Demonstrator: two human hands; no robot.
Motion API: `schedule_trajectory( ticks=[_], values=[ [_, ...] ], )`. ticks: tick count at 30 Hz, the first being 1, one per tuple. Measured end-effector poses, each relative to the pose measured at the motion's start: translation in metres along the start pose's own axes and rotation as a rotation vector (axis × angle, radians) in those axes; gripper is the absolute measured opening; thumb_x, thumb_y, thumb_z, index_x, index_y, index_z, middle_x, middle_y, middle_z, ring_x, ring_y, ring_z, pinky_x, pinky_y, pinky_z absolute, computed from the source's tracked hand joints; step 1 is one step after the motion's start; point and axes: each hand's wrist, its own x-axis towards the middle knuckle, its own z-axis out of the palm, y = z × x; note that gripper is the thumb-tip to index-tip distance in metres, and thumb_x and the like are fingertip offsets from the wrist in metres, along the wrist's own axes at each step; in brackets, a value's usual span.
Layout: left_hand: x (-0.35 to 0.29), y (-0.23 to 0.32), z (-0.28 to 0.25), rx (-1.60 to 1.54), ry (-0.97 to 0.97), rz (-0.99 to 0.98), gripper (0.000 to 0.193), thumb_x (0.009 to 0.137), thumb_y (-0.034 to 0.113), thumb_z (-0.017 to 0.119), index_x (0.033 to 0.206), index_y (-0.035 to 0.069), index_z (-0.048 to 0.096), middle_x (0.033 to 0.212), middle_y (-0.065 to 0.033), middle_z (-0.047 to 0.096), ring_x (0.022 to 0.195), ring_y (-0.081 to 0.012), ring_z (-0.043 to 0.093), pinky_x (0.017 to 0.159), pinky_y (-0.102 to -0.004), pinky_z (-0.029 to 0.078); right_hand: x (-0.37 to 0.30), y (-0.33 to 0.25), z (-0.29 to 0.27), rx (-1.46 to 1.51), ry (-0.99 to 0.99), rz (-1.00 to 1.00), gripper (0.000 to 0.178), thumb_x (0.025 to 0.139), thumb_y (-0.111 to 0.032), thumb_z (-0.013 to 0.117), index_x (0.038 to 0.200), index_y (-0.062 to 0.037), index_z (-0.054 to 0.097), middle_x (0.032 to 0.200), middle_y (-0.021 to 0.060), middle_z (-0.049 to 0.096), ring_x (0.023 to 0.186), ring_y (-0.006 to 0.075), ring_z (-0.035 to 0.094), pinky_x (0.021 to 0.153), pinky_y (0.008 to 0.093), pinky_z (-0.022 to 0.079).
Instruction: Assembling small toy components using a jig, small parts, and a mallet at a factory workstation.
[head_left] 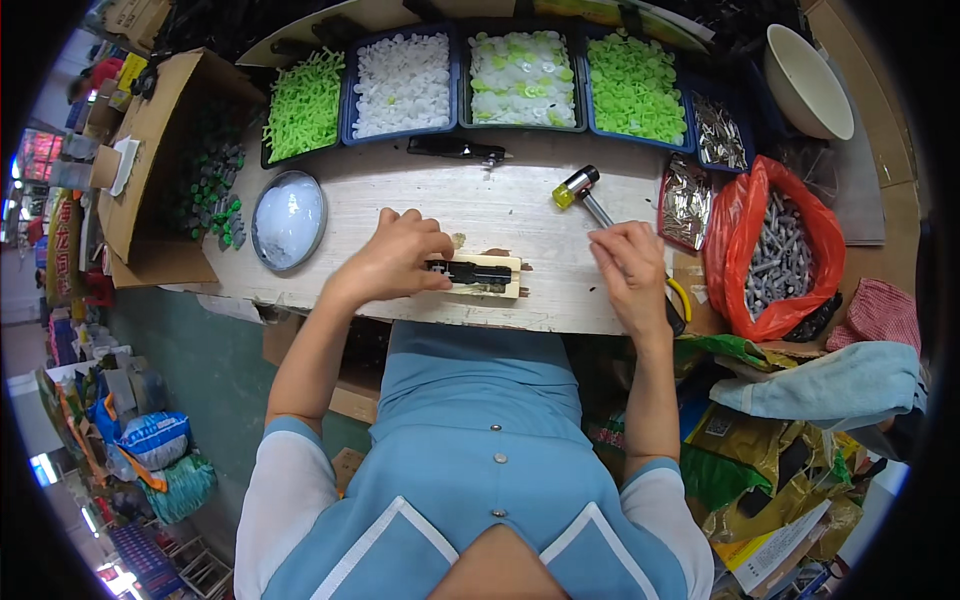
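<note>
Item: one black part (485,273), seated in a cream fixture (512,287) near the bench's front edge, between the two hands and much closer to the left.
Left hand (400,255): we find thumb and fingers closed about the part's left end, the rest of it projecting to the right.
Right hand (633,265): well apart from the part, on its right; fingers curled toward the thumb. We cannot tell whether they pinch anything small.
Hammer (576,187): yellow-and-black head beyond the fixture, handle running toward the right fingertips; we cannot tell whether they touch.
</note>
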Motion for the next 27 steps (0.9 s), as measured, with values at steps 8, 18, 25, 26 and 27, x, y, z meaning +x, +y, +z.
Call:
schedule_trajectory(
  ticks=[8, 18, 25, 26, 27],
  values=[
    [0.103, 0.025, -0.038, -0.136, 0.278, 0.090, 0.019, 0.070, 0.019, 0.069, 0.075, 0.002, 0.064, 0.077, -0.0128, 0.062, 0.070, -0.0290, 0.059, 0.064, -0.0375, 0.046, 0.000, 0.038, -0.032, -0.084, 0.136, 0.265, 0.011, 0.080, -0.007, 0.059, 0.086, -0.0004, 0.063, 0.081, 0.0122, 0.056, 0.075, 0.0303, 0.056, 0.065, 0.0375, 0.043],
    [0.251, 0.087, -0.011, 0.226, 0.518, 0.296, 0.017, 0.067, 0.015, 0.068, 0.078, 0.003, 0.064, 0.081, -0.0168, 0.060, 0.081, -0.0348, 0.059, 0.068, -0.0430, 0.048, 0.026, 0.076, -0.038, -0.691, 0.008, 0.520, 0.018, 0.075, -0.014, 0.062, 0.088, -0.0003, 0.060, 0.090, 0.0213, 0.054, 0.079, 0.0383, 0.058, 0.067, 0.0460, 0.048],
    [0.271, 0.074, -0.002, 0.220, 0.517, 0.351, 0.009, 0.062, 0.003, 0.060, 0.070, -0.001, 0.061, 0.080, -0.0210, 0.060, 0.077, -0.0388, 0.059, 0.066, -0.0457, 0.048, 0.030, 0.090, -0.027, -0.707, 0.012, 0.464, 0.013, 0.076, -0.005, 0.052, 0.082, 0.0011, 0.062, 0.084, 0.0226, 0.058, 0.072, 0.0404, 0.060, 0.063, 0.0478, 0.049],
    [0.270, 0.073, -0.003, 0.220, 0.524, 0.358, 0.009, 0.062, 0.003, 0.060, 0.070, -0.001, 0.061, 0.080, -0.0210, 0.060, 0.077, -0.0388, 0.059, 0.066, -0.0457, 0.048, 0.031, 0.090, -0.028, -0.696, 0.016, 0.454, 0.013, 0.076, -0.004, 0.051, 0.080, 0.0016, 0.062, 0.083, 0.0234, 0.058, 0.071, 0.0409, 0.060, 0.063, 0.0484, 0.049],
    [0.270, 0.072, -0.004, 0.182, 0.512, 0.345, 0.008, 0.061, 0.002, 0.058, 0.068, -0.002, 0.060, 0.078, -0.0217, 0.060, 0.075, -0.0392, 0.059, 0.065, -0.0463, 0.048, 0.031, 0.088, -0.028, -0.693, 0.032, 0.460, 0.014, 0.076, -0.003, 0.049, 0.078, 0.0018, 0.062, 0.082, 0.0244, 0.058, 0.071, 0.0412, 0.060, 0.063, 0.0491, 0.048]
  ],
)
